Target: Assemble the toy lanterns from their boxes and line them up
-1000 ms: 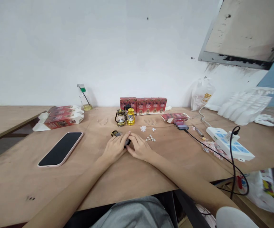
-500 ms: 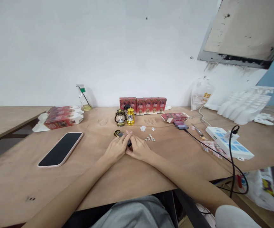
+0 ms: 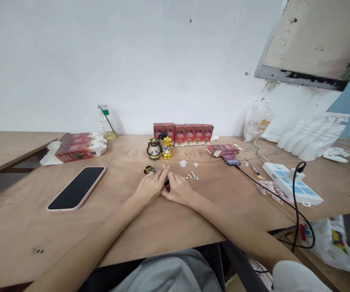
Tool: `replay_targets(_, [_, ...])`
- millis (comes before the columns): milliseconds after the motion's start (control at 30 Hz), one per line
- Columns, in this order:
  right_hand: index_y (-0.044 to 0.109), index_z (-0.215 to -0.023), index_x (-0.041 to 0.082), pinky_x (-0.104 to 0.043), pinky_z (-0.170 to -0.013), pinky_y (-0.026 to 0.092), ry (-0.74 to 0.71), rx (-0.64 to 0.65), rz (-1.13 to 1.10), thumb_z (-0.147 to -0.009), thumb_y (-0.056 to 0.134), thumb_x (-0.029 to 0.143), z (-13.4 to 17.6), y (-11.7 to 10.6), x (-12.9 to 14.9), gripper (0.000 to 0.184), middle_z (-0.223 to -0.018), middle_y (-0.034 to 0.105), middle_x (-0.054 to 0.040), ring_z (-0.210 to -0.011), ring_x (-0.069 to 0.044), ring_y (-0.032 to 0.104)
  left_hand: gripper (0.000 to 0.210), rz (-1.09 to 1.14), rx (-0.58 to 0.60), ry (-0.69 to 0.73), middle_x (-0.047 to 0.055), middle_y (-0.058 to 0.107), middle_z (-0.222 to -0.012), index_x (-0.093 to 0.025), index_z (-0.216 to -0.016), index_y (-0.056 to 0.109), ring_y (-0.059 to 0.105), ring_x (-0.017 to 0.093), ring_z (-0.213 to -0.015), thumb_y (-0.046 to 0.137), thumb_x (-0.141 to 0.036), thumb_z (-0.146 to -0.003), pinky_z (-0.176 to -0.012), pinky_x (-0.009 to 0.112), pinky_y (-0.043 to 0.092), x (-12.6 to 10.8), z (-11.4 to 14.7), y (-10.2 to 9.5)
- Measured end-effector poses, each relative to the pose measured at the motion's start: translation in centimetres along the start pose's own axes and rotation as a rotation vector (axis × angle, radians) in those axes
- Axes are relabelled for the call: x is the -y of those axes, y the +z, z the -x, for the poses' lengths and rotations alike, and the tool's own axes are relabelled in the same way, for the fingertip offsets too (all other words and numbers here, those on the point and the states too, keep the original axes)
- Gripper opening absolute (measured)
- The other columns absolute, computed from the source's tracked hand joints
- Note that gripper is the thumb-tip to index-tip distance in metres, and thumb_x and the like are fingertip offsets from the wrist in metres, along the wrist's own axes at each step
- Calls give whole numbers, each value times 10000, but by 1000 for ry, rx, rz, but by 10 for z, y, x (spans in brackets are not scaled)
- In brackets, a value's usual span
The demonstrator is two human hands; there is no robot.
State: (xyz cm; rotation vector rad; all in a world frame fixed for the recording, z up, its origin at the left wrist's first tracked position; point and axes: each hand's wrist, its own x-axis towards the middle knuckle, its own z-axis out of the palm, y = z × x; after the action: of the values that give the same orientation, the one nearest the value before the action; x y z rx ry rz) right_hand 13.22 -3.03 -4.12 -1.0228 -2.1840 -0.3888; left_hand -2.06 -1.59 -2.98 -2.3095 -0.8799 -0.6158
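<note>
Both my hands meet over the table around a small lantern point(image 3: 148, 169). It lies tilted; its black-and-gold end shows beyond the fingers of my left hand point(image 3: 150, 185), and a dark part shows between the hands. My right hand point(image 3: 176, 188) closes on that dark part from the right, fingertips touching those of the left. The fingers hide most of the lantern. Just behind stand a bronze lantern point(image 3: 154, 149) and a gold lantern point(image 3: 167, 148), upright, with a black one partly hidden. Several button cells point(image 3: 192, 175) and small white pieces point(image 3: 182, 163) lie right of the hands.
Red boxes point(image 3: 189, 135) stand in a row by the wall, and another red box point(image 3: 223, 150) lies flat. A phone point(image 3: 77, 189) and more red boxes point(image 3: 80, 149) are on the left. On the right are a power strip point(image 3: 293, 184), a black cable and a screwdriver-like tool point(image 3: 254, 168).
The lantern's black-and-gold end has turned slightly and shifted a little left. My hands stay nearly in place, fingers still together. The view has tilted very slightly.
</note>
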Motion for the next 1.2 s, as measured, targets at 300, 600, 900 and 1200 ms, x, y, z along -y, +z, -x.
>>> replay_targets(300, [437,-1070,132,-311,-700,532,9,71,-91,-755,464,196,-3,-3,-5,322,-1019,619,-126,-845,-208,631,451,20,-15,-50,127,659,-952,-78,-1248,415,635,196,-797,380,-97,-799,-745,291,476,1,-1,-3])
replay_targets(600, [401,-1167,162,-337,-789,532,-17,31,-187,-785,475,219,-1,-6,-8,393,-1246,542,-141,-1035,-234,602,544,94,2,-47,156,594,-1134,-90,-1313,325,614,233,-894,391,-89,-773,-755,324,503,5,7,0])
replay_targets(900, [438,-1115,191,-344,-785,525,226,-72,-394,-729,540,227,-4,-8,-6,401,-1059,628,-77,-926,-209,634,540,252,-117,-39,158,525,-1226,-136,-1355,255,529,232,-1109,380,-124,-830,-914,355,452,4,9,5])
replay_targets(1200, [441,-1117,181,-362,-859,488,411,-121,-526,-642,558,179,-8,-5,-8,489,-1048,568,-76,-983,-201,565,594,102,-9,-277,170,501,-1278,-143,-1316,362,494,309,-1079,554,-272,-769,-855,428,410,1,-1,-9])
